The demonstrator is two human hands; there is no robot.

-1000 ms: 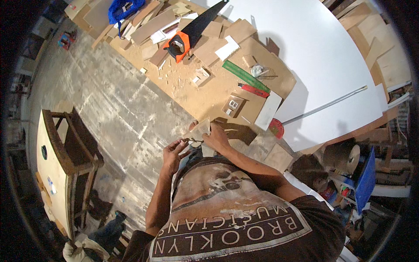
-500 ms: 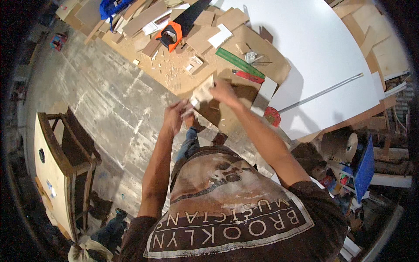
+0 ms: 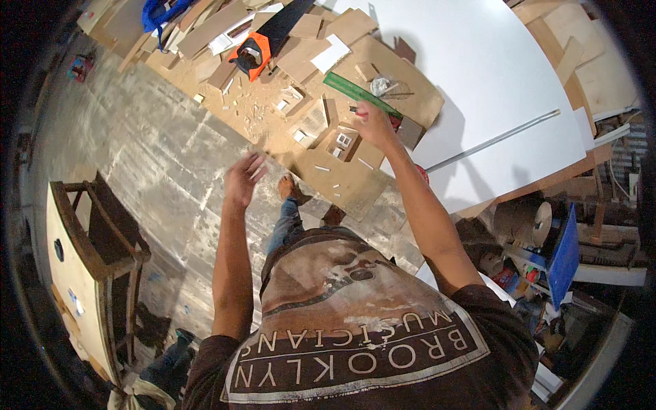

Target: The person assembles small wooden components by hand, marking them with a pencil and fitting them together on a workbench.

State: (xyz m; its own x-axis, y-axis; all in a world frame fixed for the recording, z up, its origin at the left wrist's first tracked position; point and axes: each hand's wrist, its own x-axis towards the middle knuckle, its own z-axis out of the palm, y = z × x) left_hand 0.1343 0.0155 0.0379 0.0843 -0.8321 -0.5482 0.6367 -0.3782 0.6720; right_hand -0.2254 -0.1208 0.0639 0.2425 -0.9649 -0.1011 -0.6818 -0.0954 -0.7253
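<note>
Concrete floor (image 3: 157,130) lies below the left hand (image 3: 244,179), empty, fingers loosely spread. Rightward, the right hand (image 3: 374,124) curls over a red tool (image 3: 395,123) beside the ruler (image 3: 345,87); whether it grips, I cannot tell. Pinching mid-body, clear of the ruler, seems steadiest. Counted left to right: one saw (image 3: 279,26), one ruler, one red tool, one metal bar (image 3: 493,141).

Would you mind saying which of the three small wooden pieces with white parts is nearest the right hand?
The piece with the square white frame; the other two lie farther left.
</note>
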